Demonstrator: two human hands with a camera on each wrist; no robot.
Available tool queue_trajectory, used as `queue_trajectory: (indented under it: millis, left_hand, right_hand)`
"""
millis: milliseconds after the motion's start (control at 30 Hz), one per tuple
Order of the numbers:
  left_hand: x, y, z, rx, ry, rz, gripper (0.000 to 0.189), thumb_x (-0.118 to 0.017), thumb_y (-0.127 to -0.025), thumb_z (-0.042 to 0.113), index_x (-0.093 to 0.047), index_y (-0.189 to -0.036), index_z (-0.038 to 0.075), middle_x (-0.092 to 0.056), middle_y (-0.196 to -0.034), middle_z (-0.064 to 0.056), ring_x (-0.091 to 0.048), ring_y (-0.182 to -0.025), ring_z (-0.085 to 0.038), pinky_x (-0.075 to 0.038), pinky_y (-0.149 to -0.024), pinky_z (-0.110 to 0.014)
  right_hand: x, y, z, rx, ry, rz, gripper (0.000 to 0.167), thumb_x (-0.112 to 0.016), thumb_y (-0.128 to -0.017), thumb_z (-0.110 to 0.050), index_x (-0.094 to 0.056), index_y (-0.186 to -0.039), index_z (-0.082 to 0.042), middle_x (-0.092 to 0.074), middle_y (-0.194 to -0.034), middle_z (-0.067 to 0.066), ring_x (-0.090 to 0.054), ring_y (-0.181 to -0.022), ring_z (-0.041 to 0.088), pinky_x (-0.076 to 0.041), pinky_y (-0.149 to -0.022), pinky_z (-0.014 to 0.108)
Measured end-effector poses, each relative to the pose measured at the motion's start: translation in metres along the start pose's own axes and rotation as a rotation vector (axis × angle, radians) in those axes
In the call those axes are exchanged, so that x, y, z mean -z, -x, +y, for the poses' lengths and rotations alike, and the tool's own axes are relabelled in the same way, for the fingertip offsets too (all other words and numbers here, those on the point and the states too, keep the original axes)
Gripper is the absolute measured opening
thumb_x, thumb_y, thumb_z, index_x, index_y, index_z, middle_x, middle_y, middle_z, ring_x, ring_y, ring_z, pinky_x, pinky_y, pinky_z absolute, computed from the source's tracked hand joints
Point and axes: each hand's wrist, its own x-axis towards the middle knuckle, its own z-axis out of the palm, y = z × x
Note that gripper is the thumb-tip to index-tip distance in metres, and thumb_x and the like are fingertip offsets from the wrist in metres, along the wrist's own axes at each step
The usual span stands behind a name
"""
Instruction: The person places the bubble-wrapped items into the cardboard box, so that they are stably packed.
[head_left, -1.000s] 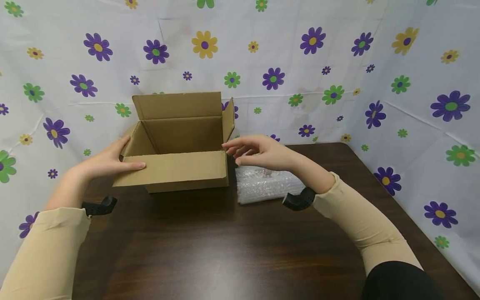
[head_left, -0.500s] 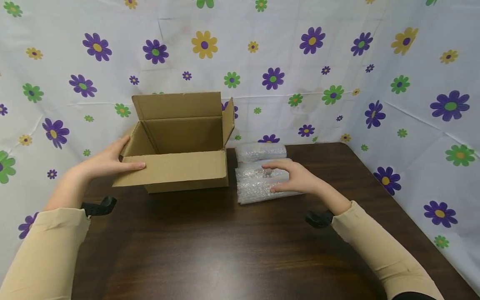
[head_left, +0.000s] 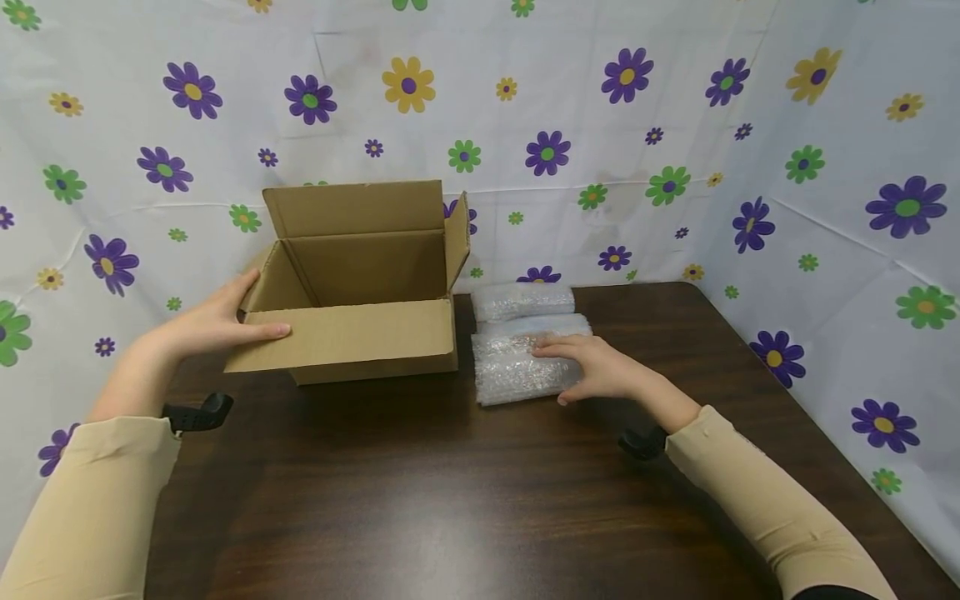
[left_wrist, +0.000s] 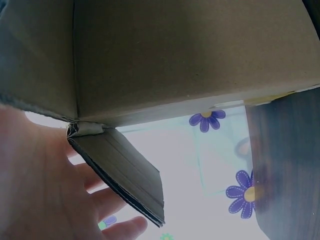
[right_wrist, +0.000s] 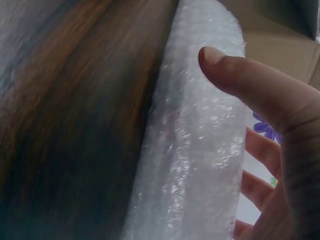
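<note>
An open-topped cardboard box point(head_left: 367, 333) stands on the dark wooden table, its flaps spread outward. My left hand point(head_left: 202, 325) grips its near left corner, thumb over the front flap and fingers outside the left side. The left wrist view shows those fingers behind a side flap point(left_wrist: 125, 170). To the right of the box lies a bundle in clear bubble wrap point(head_left: 510, 375). My right hand point(head_left: 603, 367) is at its right end, fingers stretched over the top and thumb low at the near edge. In the right wrist view, thumb and fingers are spread apart around the bubble-wrapped bundle point(right_wrist: 200, 140).
Another bubble-wrapped bundle point(head_left: 521, 302) lies behind the first, near the back edge of the table. A flower-patterned cloth point(head_left: 570, 108) hangs close behind and along the right side. The table point(head_left: 420, 492) extends in front of the box.
My right hand has left the box's right corner, moved right and come down onto the near bubble-wrapped bundle. The left hand and the box have stayed in place.
</note>
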Motion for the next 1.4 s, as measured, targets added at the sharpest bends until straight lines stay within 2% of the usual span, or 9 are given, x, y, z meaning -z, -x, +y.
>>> queue_trajectory:
  millis: [100,200,500,633,1067,1400]
  left_hand:
    - [0.0,0.0,0.0,0.002,-0.006,0.001,0.108,-0.069,-0.089,0.037,0.012,-0.153,0.004,0.003,-0.155,-0.033,-0.003,-0.14,-0.052,-0.014,-0.105,-0.071]
    - [0.0,0.0,0.001,0.001,-0.002,0.002,0.108,-0.069,-0.089,0.037,0.011,-0.153,0.004,0.003,-0.155,-0.034,-0.003,-0.14,-0.053,-0.014,-0.105,-0.071]
    - [0.0,0.003,0.004,0.004,-0.001,0.001,0.109,-0.068,-0.089,0.038,0.012,-0.153,0.003,0.004,-0.155,-0.034,-0.002,-0.14,-0.053,-0.013,-0.105,-0.072]
    - [0.0,0.004,0.003,0.012,-0.008,-0.004,0.109,-0.068,-0.089,0.039,0.013,-0.153,0.002,0.006,-0.155,-0.034,0.0,-0.14,-0.053,-0.012,-0.105,-0.072]
    - [0.0,0.001,0.003,0.009,-0.025,0.005,0.109,-0.069,-0.088,0.04,0.011,-0.153,0.001,0.004,-0.155,-0.034,-0.001,-0.141,-0.052,-0.012,-0.106,-0.07]
    - [-0.001,0.0,0.002,0.013,-0.019,0.003,0.11,-0.068,-0.089,0.04,0.012,-0.153,0.002,0.004,-0.155,-0.034,-0.002,-0.141,-0.052,-0.013,-0.106,-0.071]
  right_hand:
    - [0.0,0.0,0.001,-0.024,0.06,-0.014,0.077,-0.086,-0.072,-0.028,-0.054,-0.141,-0.02,-0.048,-0.145,0.007,-0.041,-0.133,0.03,-0.027,-0.102,0.067]
    - [-0.001,-0.001,0.001,-0.034,0.116,-0.021,0.078,-0.086,-0.072,-0.029,-0.053,-0.142,-0.023,-0.049,-0.144,0.004,-0.042,-0.132,0.028,-0.028,-0.102,0.065]
    - [-0.005,-0.004,0.001,-0.004,0.276,-0.012,0.086,-0.088,-0.069,-0.035,-0.048,-0.145,-0.025,-0.05,-0.143,0.003,-0.045,-0.129,0.026,-0.031,-0.1,0.059]
    - [-0.007,-0.004,0.001,0.014,0.308,0.004,0.086,-0.088,-0.069,-0.036,-0.048,-0.145,-0.024,-0.052,-0.142,0.003,-0.046,-0.129,0.026,-0.032,-0.101,0.056]
    - [-0.009,-0.002,0.0,0.009,0.293,0.023,0.077,-0.085,-0.074,-0.027,-0.051,-0.143,-0.023,-0.054,-0.139,0.005,-0.047,-0.127,0.028,-0.035,-0.101,0.064]
    - [0.001,-0.002,-0.003,0.037,0.242,0.06,0.077,-0.085,-0.075,-0.026,-0.05,-0.143,-0.019,-0.053,-0.14,0.008,-0.048,-0.126,0.03,-0.039,-0.099,0.058]
